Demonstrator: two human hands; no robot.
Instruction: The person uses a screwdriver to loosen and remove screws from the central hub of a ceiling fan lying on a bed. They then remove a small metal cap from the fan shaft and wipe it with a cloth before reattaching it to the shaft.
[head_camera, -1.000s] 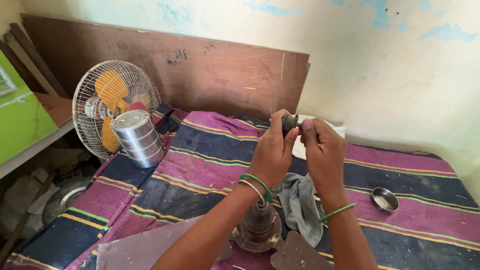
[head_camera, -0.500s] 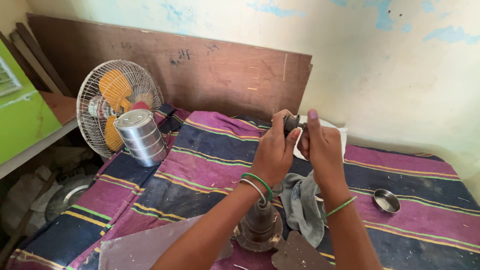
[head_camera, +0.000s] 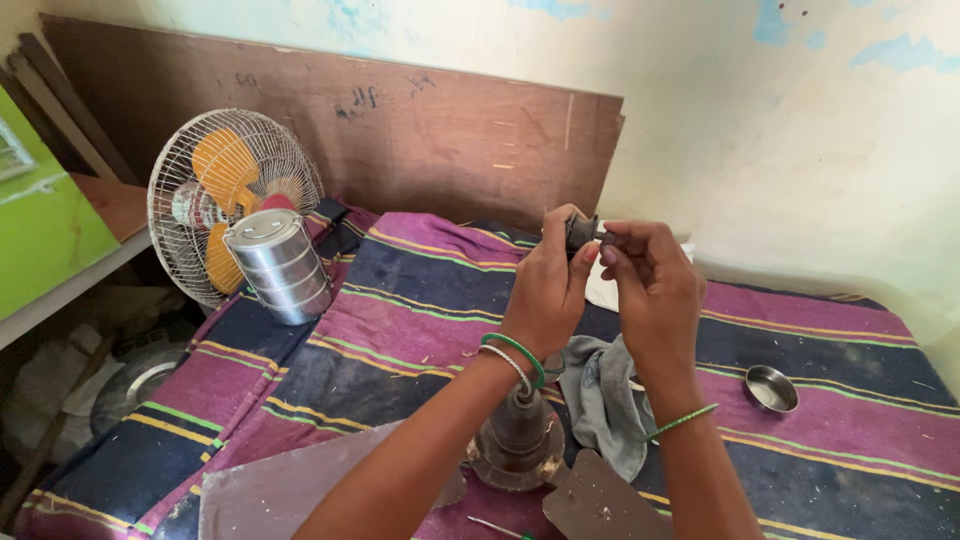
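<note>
Left hand (head_camera: 548, 290) and right hand (head_camera: 650, 285), both raised above the striped cloth (head_camera: 420, 310), jointly pinch a small dark part (head_camera: 581, 232) between their fingertips; below the wrists stand a metal motor hub (head_camera: 520, 440) and a grey rag (head_camera: 600, 395)

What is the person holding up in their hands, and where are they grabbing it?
A small dark part. The left hand grips its body; the right hand pinches its end.
</note>
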